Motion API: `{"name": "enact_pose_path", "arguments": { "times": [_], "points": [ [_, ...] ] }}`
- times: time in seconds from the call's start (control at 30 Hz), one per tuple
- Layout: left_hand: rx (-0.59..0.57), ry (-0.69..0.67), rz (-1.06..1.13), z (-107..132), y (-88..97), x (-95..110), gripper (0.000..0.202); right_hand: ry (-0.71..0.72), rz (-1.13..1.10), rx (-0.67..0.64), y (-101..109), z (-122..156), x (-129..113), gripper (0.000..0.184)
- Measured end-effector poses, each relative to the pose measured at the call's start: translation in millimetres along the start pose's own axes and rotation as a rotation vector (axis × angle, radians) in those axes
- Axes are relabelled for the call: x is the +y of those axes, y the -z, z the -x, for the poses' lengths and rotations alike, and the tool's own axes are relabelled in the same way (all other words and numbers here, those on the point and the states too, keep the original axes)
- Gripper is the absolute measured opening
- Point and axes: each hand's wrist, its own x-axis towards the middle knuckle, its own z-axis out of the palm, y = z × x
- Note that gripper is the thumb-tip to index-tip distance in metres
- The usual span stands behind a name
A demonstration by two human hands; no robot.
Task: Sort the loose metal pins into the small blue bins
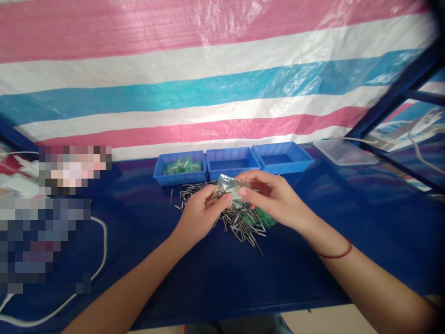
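Note:
Between my two hands is a small clear plastic bag [232, 189] with metal pieces showing inside. My left hand [200, 211] pinches its left side, thumb towards me. On the other side my right hand [278, 197] grips the bag with thumb and curled fingers. Below and behind it, a loose heap of metal rivets [241, 225] is spread over the blue table [222, 283]. Green pieces [262, 217] lie in the heap, partly covered by my right hand. Their exact kind is hard to make out.
Three blue bins stand in a row behind the heap: a left bin [179, 178] with green and clear pieces, a middle bin [232, 164] and a right bin [283, 160]. A translucent lid [344, 152] lies at the right. A white cable [104, 241] curves along the left.

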Motion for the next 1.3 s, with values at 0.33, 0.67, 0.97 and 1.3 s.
{"name": "enact_pose_path", "arguments": {
  "times": [0.33,0.67,0.97,1.3],
  "points": [
    [-0.053,0.270,0.400,-6,10.3,0,0.058,0.500,0.614,0.155,-3,5,-1,0.015],
    [0.137,-0.015,0.087,-4,15.1,2,0.023,0.308,0.623,0.209,-10,8,-1,0.031],
    [-0.003,-0.555,-0.551,2,19.9,8,0.024,-0.237,-0.362,-0.010,-18,1,-5,0.031],
    [-0.018,-0.313,-0.321,0,12.6,5,0.017,0.146,0.053,0.065,-15,6,2,0.022]
  ]
}}
